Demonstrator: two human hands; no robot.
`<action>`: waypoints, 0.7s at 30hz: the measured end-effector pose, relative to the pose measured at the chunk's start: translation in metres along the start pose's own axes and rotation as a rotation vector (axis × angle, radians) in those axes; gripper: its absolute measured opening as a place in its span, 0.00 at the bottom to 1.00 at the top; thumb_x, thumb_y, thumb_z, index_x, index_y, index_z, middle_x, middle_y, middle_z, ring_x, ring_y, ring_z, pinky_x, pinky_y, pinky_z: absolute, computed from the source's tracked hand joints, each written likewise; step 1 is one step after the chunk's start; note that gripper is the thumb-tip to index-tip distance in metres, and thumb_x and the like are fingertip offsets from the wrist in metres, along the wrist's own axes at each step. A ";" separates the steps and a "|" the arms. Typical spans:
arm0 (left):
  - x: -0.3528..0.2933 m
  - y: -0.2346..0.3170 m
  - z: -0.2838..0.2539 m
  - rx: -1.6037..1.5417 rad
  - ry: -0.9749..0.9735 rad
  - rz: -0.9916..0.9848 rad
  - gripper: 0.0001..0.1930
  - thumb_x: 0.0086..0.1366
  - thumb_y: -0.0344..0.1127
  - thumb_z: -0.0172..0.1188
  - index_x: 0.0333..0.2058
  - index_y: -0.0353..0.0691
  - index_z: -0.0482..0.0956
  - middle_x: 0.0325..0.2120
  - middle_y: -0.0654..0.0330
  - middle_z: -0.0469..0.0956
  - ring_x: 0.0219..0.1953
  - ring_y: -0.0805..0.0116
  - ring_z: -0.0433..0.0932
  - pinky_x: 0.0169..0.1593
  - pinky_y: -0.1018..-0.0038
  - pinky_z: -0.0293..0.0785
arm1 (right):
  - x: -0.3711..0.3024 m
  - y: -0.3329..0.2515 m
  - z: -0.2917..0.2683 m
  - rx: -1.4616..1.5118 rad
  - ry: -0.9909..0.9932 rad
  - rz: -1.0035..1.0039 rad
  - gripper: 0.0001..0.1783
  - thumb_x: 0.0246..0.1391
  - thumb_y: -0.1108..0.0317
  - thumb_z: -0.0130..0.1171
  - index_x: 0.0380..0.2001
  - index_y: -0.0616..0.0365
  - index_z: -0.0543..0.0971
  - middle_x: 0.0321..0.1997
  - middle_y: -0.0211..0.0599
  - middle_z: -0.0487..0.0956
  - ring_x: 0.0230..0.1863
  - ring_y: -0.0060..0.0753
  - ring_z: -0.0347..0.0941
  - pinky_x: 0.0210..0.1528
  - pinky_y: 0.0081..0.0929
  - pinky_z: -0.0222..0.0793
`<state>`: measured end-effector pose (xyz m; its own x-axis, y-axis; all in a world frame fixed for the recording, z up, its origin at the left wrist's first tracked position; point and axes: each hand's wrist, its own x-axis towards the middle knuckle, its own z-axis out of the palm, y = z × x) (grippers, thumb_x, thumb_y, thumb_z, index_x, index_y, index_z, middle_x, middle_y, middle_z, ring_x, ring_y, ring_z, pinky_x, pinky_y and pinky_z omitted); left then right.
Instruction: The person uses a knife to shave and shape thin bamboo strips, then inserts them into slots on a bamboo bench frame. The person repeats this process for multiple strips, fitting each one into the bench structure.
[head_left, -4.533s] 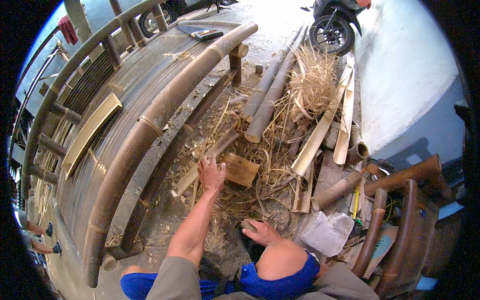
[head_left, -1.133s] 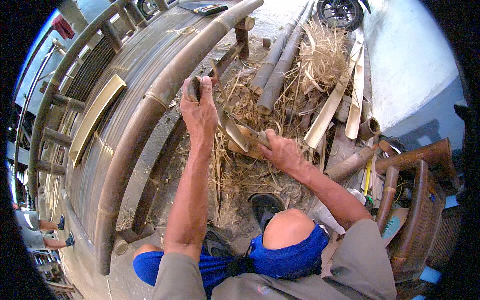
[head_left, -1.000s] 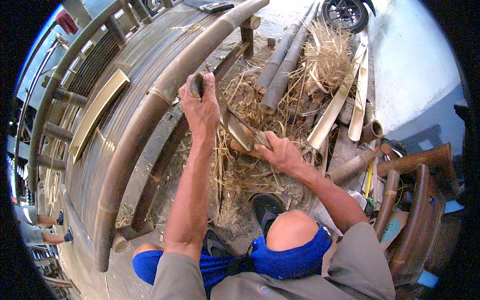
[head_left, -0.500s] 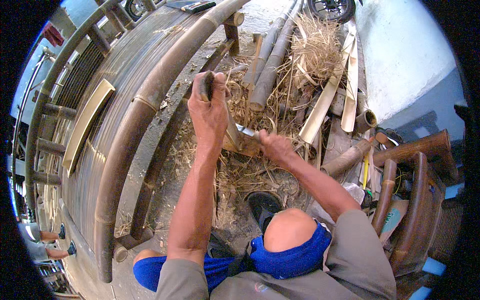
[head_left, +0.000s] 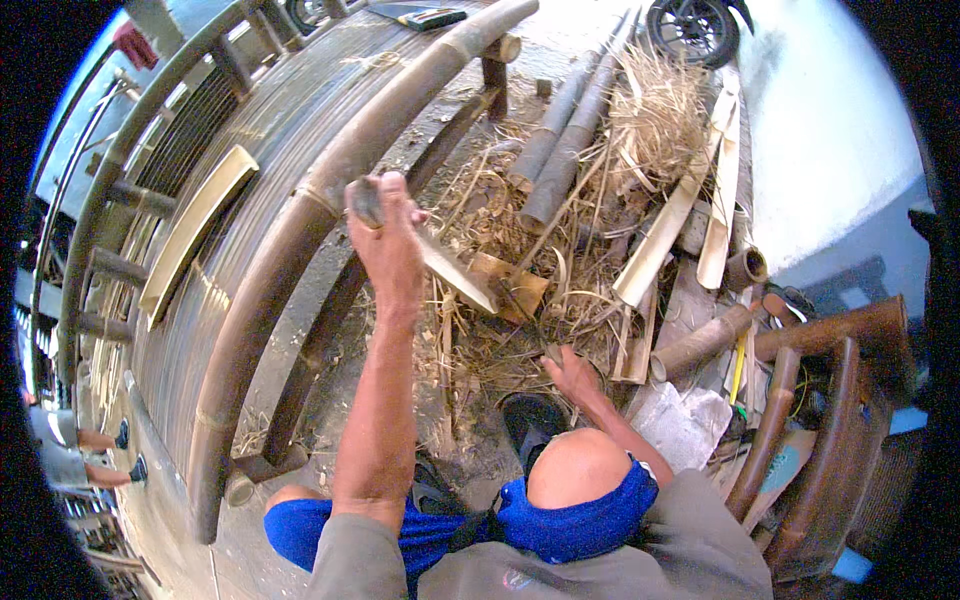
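1. At frame centre, your left hand clamps a split bamboo piece near its upper end.
2. Below right, your right hand clasps a knife.
3. Bamboo appears light, stiff; best held there.

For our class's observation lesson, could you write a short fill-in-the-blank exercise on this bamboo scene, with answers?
The pale, split bamboo piece is gripped in the person's ____ hand.
The cloth around the bare, round knee is coloured ____.
Lying side by side, the long, grey, round bamboo poles number ____.

Missing words: left; blue; two.
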<state>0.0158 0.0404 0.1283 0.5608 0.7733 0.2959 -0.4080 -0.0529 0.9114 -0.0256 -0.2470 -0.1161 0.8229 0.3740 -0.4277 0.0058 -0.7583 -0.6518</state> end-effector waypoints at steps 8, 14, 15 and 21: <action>-0.005 0.004 -0.050 0.112 0.119 0.099 0.19 0.69 0.34 0.47 0.57 0.38 0.67 0.51 0.60 0.69 0.55 0.66 0.64 0.65 0.70 0.54 | -0.003 -0.012 -0.002 0.325 0.108 0.132 0.23 0.62 0.48 0.57 0.43 0.61 0.76 0.27 0.45 0.80 0.28 0.46 0.78 0.34 0.44 0.74; -0.015 0.006 -0.061 0.461 -0.043 0.219 0.11 0.70 0.32 0.59 0.50 0.40 0.75 0.37 0.68 0.74 0.40 0.78 0.69 0.46 0.79 0.67 | -0.029 -0.107 -0.055 0.572 0.058 -0.310 0.13 0.68 0.58 0.53 0.39 0.58 0.72 0.23 0.29 0.73 0.19 0.21 0.71 0.21 0.23 0.68; -0.016 0.009 -0.063 0.439 -0.045 0.207 0.11 0.70 0.32 0.59 0.50 0.40 0.75 0.37 0.68 0.74 0.40 0.78 0.69 0.46 0.79 0.67 | -0.034 -0.128 -0.066 0.595 0.045 -0.355 0.13 0.68 0.59 0.53 0.41 0.59 0.72 0.23 0.28 0.73 0.19 0.20 0.71 0.21 0.23 0.67; -0.029 0.029 -0.069 0.352 -0.086 0.065 0.10 0.71 0.36 0.60 0.48 0.41 0.76 0.33 0.70 0.73 0.36 0.79 0.68 0.43 0.81 0.66 | -0.066 -0.227 -0.111 0.539 -0.008 -0.543 0.22 0.67 0.57 0.54 0.55 0.63 0.71 0.24 0.30 0.75 0.22 0.21 0.72 0.25 0.25 0.69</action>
<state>-0.0622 0.0605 0.1261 0.6063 0.7061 0.3658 -0.1805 -0.3258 0.9280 -0.0181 -0.1589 0.1289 0.7795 0.6254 0.0365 0.1282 -0.1021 -0.9865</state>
